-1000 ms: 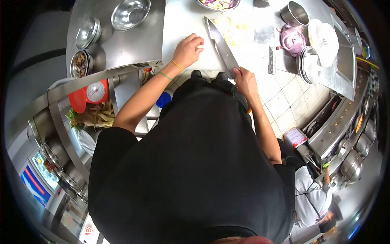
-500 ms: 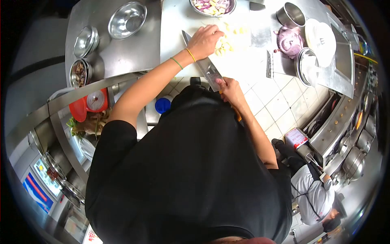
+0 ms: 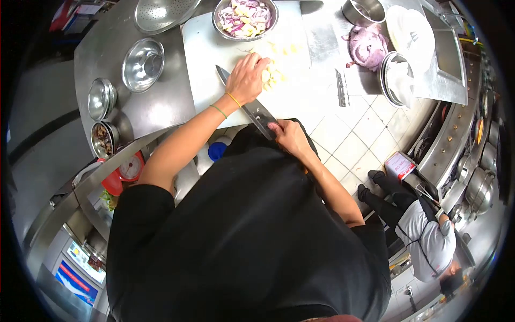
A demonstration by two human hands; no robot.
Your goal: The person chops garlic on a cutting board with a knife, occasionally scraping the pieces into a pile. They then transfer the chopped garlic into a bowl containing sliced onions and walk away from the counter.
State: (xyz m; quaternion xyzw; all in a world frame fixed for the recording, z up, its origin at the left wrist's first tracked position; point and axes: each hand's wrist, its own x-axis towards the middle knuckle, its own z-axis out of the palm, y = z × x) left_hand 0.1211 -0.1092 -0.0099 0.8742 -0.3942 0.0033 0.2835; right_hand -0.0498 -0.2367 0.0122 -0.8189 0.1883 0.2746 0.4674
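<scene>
My right hand [image 3: 292, 138] is closed round the handle of a large kitchen knife [image 3: 257, 114], low at the board's near edge. The wide blade slants up and left, with small bits stuck to it. My left hand [image 3: 248, 78], a yellow and a green band at its wrist, lies across the blade with its fingers bent together. What is under those fingers is hidden. Pale yellow chopped pieces [image 3: 272, 76], perhaps garlic or ginger, lie just right of the fingertips on the white cutting board [image 3: 201, 53]. Beyond them stands a metal bowl of sliced purple onion and yellow pieces [image 3: 244, 21].
On the left of the steel table are a colander [image 3: 161, 13], an empty steel bowl [image 3: 144, 64] and stacked small bowls [image 3: 101, 99]. A steel pot [image 3: 363, 12], a purple bundle [image 3: 368, 47] and another knife [image 3: 342, 88] lie right. A co-worker [image 3: 424, 241] stands behind right.
The camera view has shifted, bringing the onion bowl and colander further into sight. Both hands stay at the knife, which keeps nearly the same slant.
</scene>
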